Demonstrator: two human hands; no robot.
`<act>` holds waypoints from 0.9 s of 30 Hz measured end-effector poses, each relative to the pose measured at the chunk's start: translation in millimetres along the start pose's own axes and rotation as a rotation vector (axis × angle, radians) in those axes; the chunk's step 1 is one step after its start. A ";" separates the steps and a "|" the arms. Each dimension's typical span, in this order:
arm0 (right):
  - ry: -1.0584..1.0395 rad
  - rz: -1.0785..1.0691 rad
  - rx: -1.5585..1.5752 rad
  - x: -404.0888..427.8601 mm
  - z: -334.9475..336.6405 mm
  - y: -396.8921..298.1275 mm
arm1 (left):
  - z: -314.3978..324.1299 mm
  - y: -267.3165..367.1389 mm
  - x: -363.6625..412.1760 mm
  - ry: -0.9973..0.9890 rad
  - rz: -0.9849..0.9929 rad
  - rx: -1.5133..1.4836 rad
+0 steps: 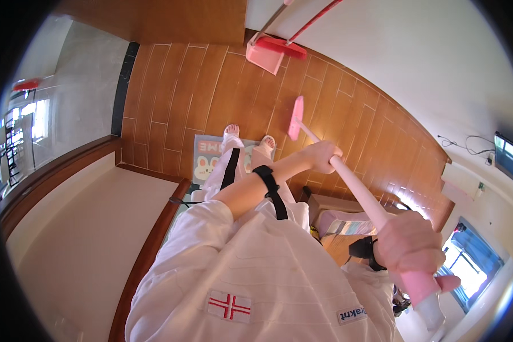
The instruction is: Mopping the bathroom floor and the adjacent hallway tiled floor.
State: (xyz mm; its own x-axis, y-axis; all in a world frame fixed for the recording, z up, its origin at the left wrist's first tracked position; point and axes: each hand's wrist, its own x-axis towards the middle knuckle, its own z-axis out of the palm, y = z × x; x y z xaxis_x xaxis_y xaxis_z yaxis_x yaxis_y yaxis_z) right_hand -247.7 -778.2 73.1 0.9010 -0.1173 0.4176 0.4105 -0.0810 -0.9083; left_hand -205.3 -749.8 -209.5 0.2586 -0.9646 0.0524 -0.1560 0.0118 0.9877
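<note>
A pink broom slants across my front, its pink head [296,122] on the wood-look floor [222,94] ahead of my right foot. My left hand [325,156] grips the pale pink handle [358,188] partway along. Higher up, close to the camera, my right hand [410,243] is wrapped around the same handle, near its end. The handle's tip sticks out below that hand, with the thumb lying beside it. Both wrists wear black straps.
My feet stand by a printed mat [204,169]. A pink dustpan [265,60] and a red broom [297,50] lean at the wall [389,51]. Cables [466,145] run below a screen [506,156] on the right. Beside my right leg is a cushioned wooden seat [337,224].
</note>
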 end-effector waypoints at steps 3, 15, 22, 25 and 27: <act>-0.108 0.011 0.172 6.9 1.5 -7.1 | -16.5 -1.7 -20.7 0.057 0.021 0.067; -0.080 -0.049 0.399 -23.2 -6.7 26.0 | -88.7 -6.0 -84.7 0.109 -0.220 0.271; 0.203 -0.040 0.562 -40.1 20.1 96.1 | -127.9 -50.6 -129.0 0.116 -0.314 0.408; 0.309 0.076 0.635 -52.4 34.7 129.9 | -141.1 -60.0 -147.4 0.144 -0.436 0.457; 0.304 0.104 0.674 -52.3 32.6 124.5 | -145.7 -60.7 -149.5 0.159 -0.438 0.468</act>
State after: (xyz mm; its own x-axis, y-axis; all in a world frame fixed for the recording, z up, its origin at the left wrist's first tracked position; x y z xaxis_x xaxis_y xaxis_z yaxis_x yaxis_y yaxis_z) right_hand -239.2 -749.9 -62.7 0.9015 -0.3674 0.2287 0.4104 0.5581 -0.7211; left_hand -95.5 -567.9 -255.8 0.5247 -0.8029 -0.2830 -0.3928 -0.5232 0.7563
